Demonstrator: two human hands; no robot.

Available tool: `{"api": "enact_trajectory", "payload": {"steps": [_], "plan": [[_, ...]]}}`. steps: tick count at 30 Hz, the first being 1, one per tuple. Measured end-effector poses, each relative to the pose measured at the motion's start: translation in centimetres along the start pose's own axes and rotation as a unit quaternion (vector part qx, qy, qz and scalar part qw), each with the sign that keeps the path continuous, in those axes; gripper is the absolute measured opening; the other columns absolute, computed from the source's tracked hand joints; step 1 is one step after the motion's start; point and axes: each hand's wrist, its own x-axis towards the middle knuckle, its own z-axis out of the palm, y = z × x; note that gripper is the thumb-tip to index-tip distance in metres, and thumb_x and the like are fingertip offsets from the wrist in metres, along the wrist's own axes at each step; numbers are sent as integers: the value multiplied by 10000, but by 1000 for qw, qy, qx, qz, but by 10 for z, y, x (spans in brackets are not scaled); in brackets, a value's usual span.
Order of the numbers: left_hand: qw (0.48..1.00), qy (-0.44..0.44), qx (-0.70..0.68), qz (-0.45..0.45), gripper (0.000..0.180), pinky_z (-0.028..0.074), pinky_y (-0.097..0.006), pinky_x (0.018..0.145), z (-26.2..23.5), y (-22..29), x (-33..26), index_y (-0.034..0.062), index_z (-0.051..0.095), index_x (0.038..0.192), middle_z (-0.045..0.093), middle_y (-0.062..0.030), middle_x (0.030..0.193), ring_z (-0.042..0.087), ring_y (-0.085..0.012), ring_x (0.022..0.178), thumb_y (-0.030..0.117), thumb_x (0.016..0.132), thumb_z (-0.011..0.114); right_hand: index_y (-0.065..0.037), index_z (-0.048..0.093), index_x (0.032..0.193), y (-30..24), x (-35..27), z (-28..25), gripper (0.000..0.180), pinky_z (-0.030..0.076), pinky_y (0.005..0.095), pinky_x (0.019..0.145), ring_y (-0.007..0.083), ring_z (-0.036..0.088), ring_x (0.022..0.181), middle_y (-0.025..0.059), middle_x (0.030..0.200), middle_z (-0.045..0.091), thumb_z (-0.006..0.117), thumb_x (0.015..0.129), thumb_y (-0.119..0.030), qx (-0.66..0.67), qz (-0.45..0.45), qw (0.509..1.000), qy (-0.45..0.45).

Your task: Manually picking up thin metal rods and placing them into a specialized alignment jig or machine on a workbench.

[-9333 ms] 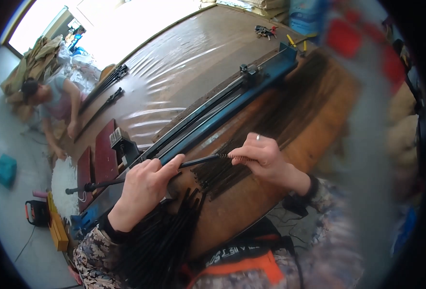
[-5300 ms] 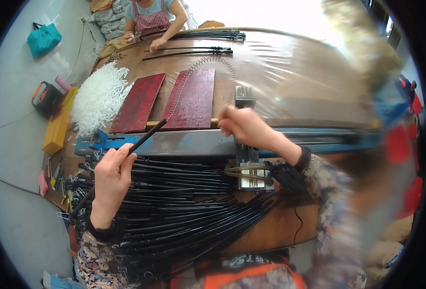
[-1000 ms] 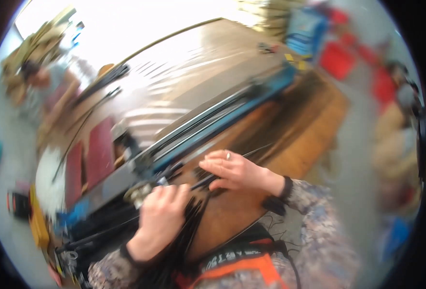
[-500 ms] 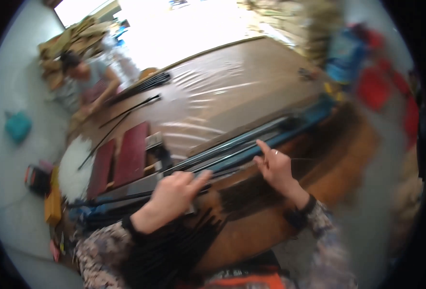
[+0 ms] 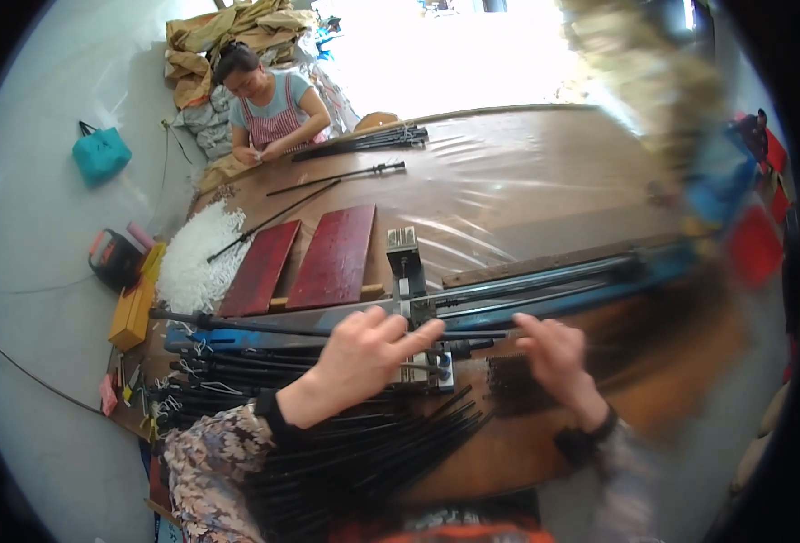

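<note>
Black rod [image 5: 264, 327] crosswise, left to right

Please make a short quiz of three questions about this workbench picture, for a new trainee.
1. True or false: the left hand rests at the small grey metal clamping fixture on the long blue metal rail.
2. What lies fanned out below both hands? A) thin black rods B) white tubes C) green ropes
3. Fill in: the two flat dark red boards lie beside a heap of ____ coloured small pieces.

Key
1. True; the fingers reach the fixture's base.
2. A
3. white

The right hand is blurred; what it grips cannot be told.
</note>
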Motion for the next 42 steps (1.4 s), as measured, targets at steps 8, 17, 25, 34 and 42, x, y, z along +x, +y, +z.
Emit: {"api": "enact_trajectory", "payload": {"steps": [8,17,25,34,42], "plan": [[962,105,-91,-233,125,521,-457,672,-29,-75,-60,64,593,1043,638,-149,888,626,-371,799,74,933,653,-19,673,1197,41,5,30,227,505,316,677,198,638,745,107,847,649,581,997,-76,-19,75,996,31],[949,145,-69,-270,171,487,-430,643,-49,-90,-115,1,644,1117,620,-195,826,614,-383,742,68,960,658,-44,730,984,-4,127,137,117,502,300,703,133,618,673,44,809,709,698,955,-153,298,129,941,-99],[933,77,-49,-348,204,484,-431,623,-44,-88,-172,15,665,1146,617,-180,788,620,-367,707,110,966,660,-131,780,859,0,139,171,141,400,350,871,228,576,796,27,725,638,760,875,-269,111,4,977,-184],[936,40,-22,-349,241,492,-430,598,0,-113,-163,153,705,1172,578,-117,713,631,-328,688,238,947,690,-128,655,797,55,103,139,119,387,456,961,261,606,826,33,707,628,772,816,-135,-128,-107,979,-115],[979,66,-138,-134,178,542,-430,593,104,-86,-52,141,663,891,641,-84,737,678,-289,703,314,916,694,-79,606,795,142,13,-36,138,438,459,695,338,566,770,114,747,575,728,733,-69,-328,-49,939,-92]]}}
